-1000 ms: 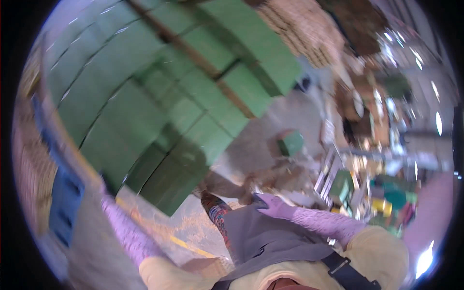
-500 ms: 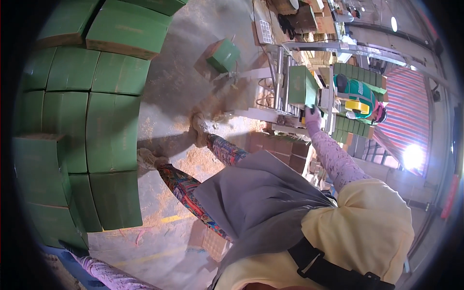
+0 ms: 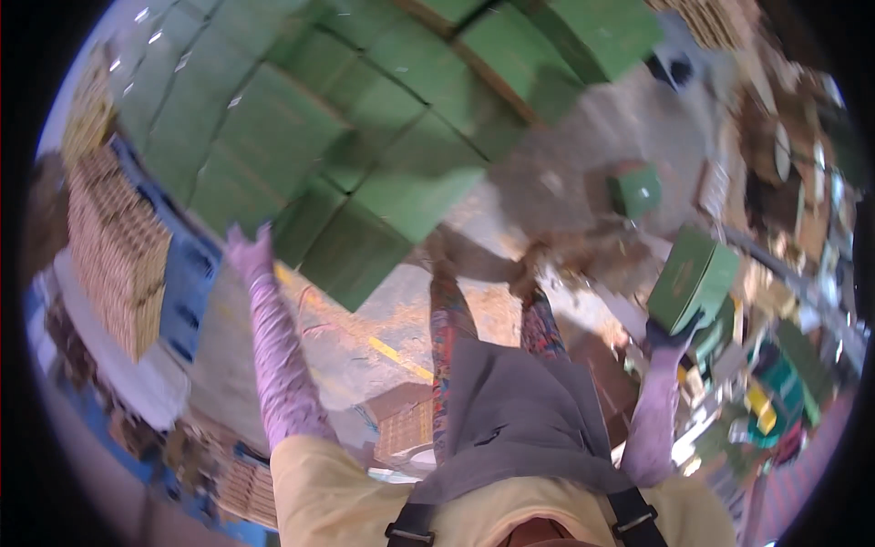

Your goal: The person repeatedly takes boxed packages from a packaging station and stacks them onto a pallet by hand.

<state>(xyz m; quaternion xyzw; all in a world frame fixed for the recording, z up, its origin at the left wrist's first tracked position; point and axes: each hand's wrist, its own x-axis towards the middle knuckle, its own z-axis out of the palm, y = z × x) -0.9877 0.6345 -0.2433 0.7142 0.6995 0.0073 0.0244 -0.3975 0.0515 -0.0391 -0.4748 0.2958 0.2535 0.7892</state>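
Observation:
A green box (image 3: 684, 278) with a lighter green side hangs tilted at my right, near the conveyor. My right hand (image 3: 673, 334), in a dark glove, grips it from below at its near end, with the fingers against its side. My left arm reaches out to the near corner of a big stack of green boxes (image 3: 283, 137). There my left hand (image 3: 248, 251) has its fingers apart and holds nothing that I can see; motion blurs it. Whether it touches the box corner I cannot tell.
Beside the stack at left are a blue pallet (image 3: 189, 292) and piled egg trays (image 3: 118, 246). Another green box (image 3: 635, 191) lies on the floor ahead. At right, a co-worker in a green vest (image 3: 775, 387) stands by the conveyor. A carton (image 3: 401, 424) sits near my legs.
My view has swung left toward the stack. The box that my right hand touched on the roller conveyor is now off it in that hand. My left arm has come up and forward.

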